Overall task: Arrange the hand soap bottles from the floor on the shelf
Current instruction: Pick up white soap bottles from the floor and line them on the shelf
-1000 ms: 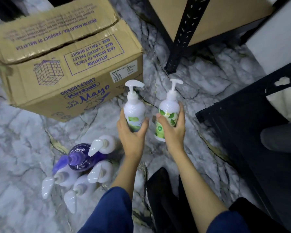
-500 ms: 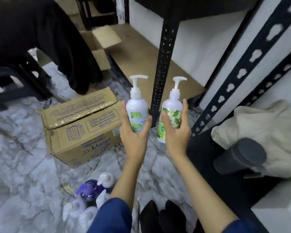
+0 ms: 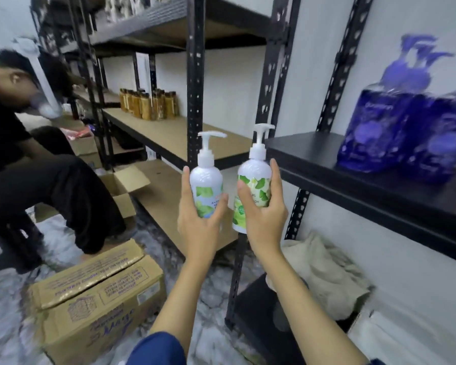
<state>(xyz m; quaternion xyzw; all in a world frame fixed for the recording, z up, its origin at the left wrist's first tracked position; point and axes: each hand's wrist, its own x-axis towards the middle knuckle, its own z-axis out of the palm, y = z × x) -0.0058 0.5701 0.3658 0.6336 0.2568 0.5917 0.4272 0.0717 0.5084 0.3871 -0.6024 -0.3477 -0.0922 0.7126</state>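
Two white pump bottles [image 3: 206,185] [image 3: 253,184], one gripped upright by each hand's fingers [image 3: 200,227] [image 3: 265,219].

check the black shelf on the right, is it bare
No, the black shelf already carries purple pump bottles standing toward its right end.

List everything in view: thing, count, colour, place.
Soap bottles: two, white with green leaves, one in each hand.
Purple bottles: several, blurred, on black shelf at right.
Amber jars: a cluster, on far tan shelf.
Box: one closed, brown, on floor at left.
Open box: one, brown, behind it.
Cloth: beige, on bottom shelf.
Seated person: one, in black, left.
Left hand, right hand: each grips a bottle.
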